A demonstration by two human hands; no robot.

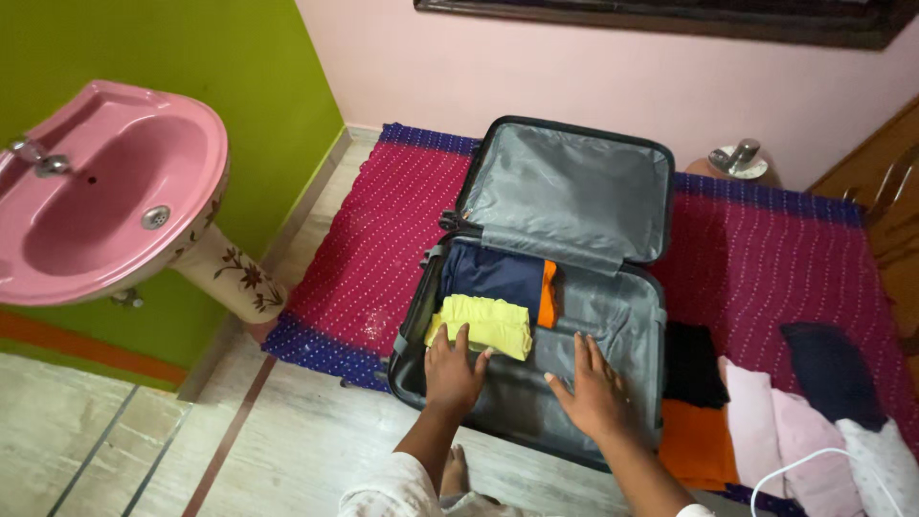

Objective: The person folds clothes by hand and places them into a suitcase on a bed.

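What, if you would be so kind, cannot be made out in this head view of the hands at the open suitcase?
- Suitcase floor under the left hand and right hand: covered by them.
- Navy garment: partly under the yellow garment.
- Orange garment: only a strip shows.
- White cable: cut off by the bottom edge.
- Wall frame: cropped by the top edge.

I am in a room of a home; a pink washbasin [105,191] on a flowered pedestal stands against a green wall [239,77], beside a pale pink wall [536,67]. A magenta woven mat [383,239] with blue edges lies on the tiled floor [287,450]; an open suitcase [574,191] rests on it, with folded clothes [766,412] just beside.
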